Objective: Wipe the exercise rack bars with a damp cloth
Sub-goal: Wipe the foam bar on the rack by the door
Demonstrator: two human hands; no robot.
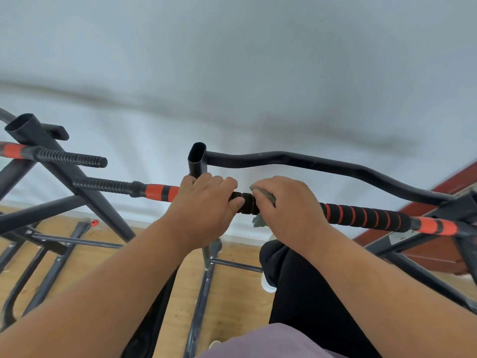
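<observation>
A black exercise rack bar with orange bands and a striped foam grip runs left to right across the middle of the view. My left hand grips this bar just left of a black ribbed collar. My right hand holds a grey-green cloth wrapped round the bar just right of that collar. Bits of the cloth show above and below my fingers; the rest is hidden under my palm.
A wavy black bar runs behind the hands from an open upright tube. A second rack frame with ribbed grips stands at the left. Black base tubes cross the wooden floor below. A white wall is behind.
</observation>
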